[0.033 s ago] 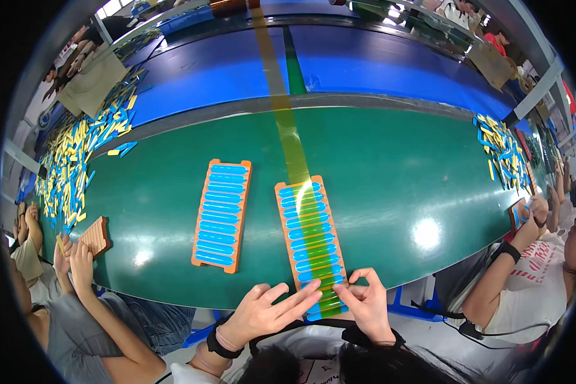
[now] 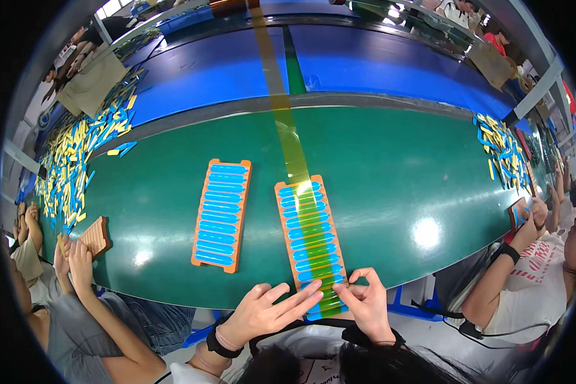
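An orange grooved tray [image 2: 280,221] filled with blue slim pieces [image 2: 307,233] lies on the table in front of me. Along its middle runs a strip of clear yellow tape [image 2: 291,144], stretched in from the far side. My left hand [image 2: 269,310] lays outstretched fingertips on the tape near the tray's near end, its fingers apart. At the right edge there, my right hand [image 2: 368,304] presses its thumb on the tape, with the index finger bent and apart from the thumb. To the left is a second orange tray [image 2: 201,237] with blue pieces in its grooves.
Piles of loose yellow and blue pieces lie at the far left [image 2: 77,153] and right [image 2: 502,150] of the green table [image 2: 147,192]. Beyond stands a blue conveyor surface [image 2: 365,61]. A co-worker's hands [image 2: 77,259] hold a piece by a tray at left; another person works at right.
The bright glare on the tape over the tray has shrunk, and the tape looks slightly shifted there. My hands and both trays show no visible movement.
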The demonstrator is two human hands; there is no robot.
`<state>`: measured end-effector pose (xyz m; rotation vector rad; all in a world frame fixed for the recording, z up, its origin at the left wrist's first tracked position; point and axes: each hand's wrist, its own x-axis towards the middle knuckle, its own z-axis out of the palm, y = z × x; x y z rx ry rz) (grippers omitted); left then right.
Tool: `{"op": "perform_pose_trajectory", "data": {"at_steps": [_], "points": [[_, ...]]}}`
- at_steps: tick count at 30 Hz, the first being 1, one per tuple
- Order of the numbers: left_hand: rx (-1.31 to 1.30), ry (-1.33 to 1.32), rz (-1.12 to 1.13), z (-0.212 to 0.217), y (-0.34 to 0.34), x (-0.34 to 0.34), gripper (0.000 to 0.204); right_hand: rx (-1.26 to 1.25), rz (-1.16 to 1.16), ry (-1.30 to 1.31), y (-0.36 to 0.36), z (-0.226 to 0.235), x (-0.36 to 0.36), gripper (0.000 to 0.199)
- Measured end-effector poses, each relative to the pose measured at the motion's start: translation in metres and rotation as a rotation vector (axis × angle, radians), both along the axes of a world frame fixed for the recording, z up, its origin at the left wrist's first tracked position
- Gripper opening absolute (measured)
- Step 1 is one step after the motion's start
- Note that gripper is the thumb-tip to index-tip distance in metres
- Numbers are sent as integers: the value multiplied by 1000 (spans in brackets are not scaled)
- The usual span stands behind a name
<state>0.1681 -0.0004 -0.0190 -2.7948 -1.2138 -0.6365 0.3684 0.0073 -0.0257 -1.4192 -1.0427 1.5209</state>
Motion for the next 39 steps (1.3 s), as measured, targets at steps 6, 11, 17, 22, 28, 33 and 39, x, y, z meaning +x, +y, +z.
{"op": "perform_pose_trajectory", "data": {"at_steps": [6, 11, 17, 22, 28, 33, 39], "points": [[-26, 32, -71, 4, 6, 2, 44, -22, -5, 24, 1, 4, -2, 25], [-217, -71, -57, 5, 6, 2, 51, 1, 81, -106, 5, 14, 3, 23], [-100, -17, -64, 3, 6, 0, 54, 335, -52, -263, 16, 36, 10, 13], [-56, 50, -85, 15, 5, 3, 48, 382, 307, -413, 36, 46, -12, 22], [-10, 162, -179, 30, 15, 10, 46, 447, 384, -599, 38, 54, -19, 20], [-245, 68, -241, 54, 30, 5, 44, 543, 383, -658, 34, 56, -22, 19], [-423, -653, 476, 61, 172, -17, 68, 495, 477, -679, 38, 60, -21, 18]]}}
